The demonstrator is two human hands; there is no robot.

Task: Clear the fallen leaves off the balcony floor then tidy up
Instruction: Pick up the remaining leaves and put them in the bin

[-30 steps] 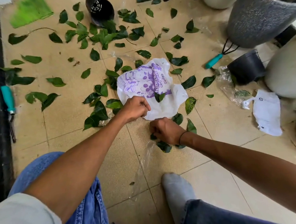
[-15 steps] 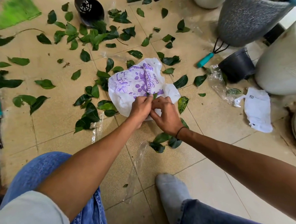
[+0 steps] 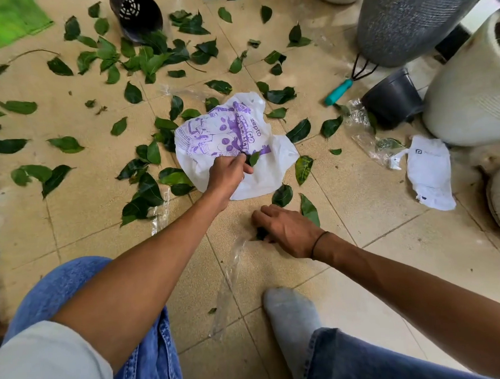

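The white plastic bag [image 3: 234, 149] lies crumpled on the tiled balcony floor [image 3: 361, 217], and it serves as the landmark here. The left hand [image 3: 227, 174] rests on the bag's near edge, its fingers [image 3: 242, 160] curled and pinching the plastic at the mouth, probably to keep the opening lifted so leaves can be pushed in; a small leaf [image 3: 253, 158] sits right at that opening, touching the fingertips.

The right hand [image 3: 286, 231] is on the floor just nearer the person than the bag, palm down, its fingers closed over a dark clump of leaves [image 3: 261, 234]. It looks like a gathering grasp, taking the closest litter first so that each trip to the bag is short.

The fallen leaves [image 3: 147, 58], the task's thing, are mostly not yet collected: they lie thickest beyond the bag, near a tipped black nursery pot [image 3: 135, 14], and are scattered to its left and right as well. Two more [image 3: 283, 195] lie just beside the bag's near-right edge.

To the right of the bag lie a teal-handled hand rake [image 3: 341, 91], a small black pot [image 3: 391, 100] and a torn white wrapper [image 3: 429, 172].

Purple print covers the bag; the word "zepto" can be read along its right side. Smaller purple lettering at its left edge is too distorted to make out. The wrapper carries a small square logo and faint text that I cannot read.
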